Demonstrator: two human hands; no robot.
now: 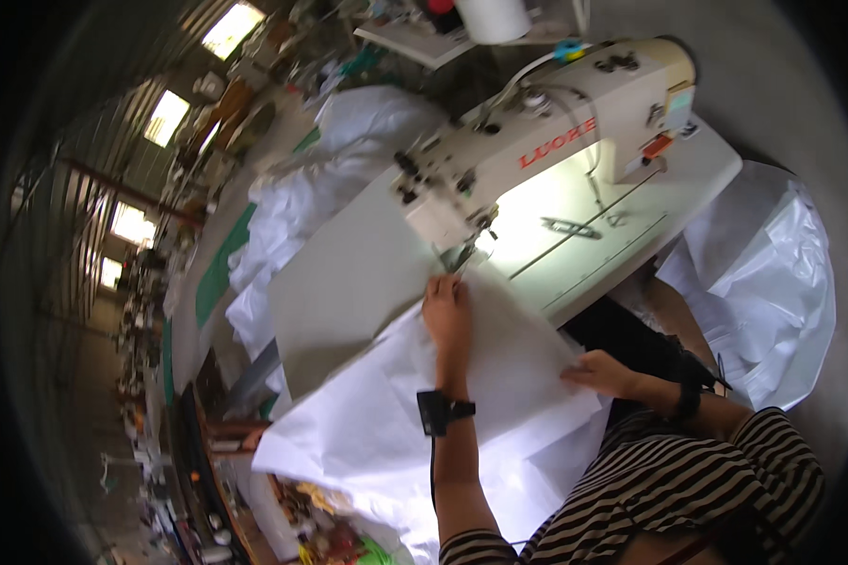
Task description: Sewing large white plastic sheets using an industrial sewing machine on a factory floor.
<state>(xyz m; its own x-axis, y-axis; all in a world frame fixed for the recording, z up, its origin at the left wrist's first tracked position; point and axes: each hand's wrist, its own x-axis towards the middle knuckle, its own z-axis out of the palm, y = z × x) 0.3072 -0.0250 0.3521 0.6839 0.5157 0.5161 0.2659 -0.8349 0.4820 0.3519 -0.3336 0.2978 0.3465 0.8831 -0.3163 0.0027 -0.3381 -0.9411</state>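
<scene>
A large white sheet (509, 367), which looks like woven plastic or cloth, runs from under the sewing machine's (556, 141) needle area down over the table's front edge and across my lap. My left hand (448, 315) is right in front of the presser foot, its bent fingers closed on the top edge of the sheet. Farther right and nearer to me, my right hand (601, 373) pinches the sheet's right edge. The machine's lamp brightly lights the bed beside the needle. Thread snips (570, 228) lie on the table under the machine's arm.
The pale sewing table (334, 292) spreads to the left. Behind it, a heap of white material (292, 207) lies on the floor. More shiny white sheeting (763, 282) is at my right. A white thread cone (493, 19) stands beyond the machine. Cluttered benches line the far left.
</scene>
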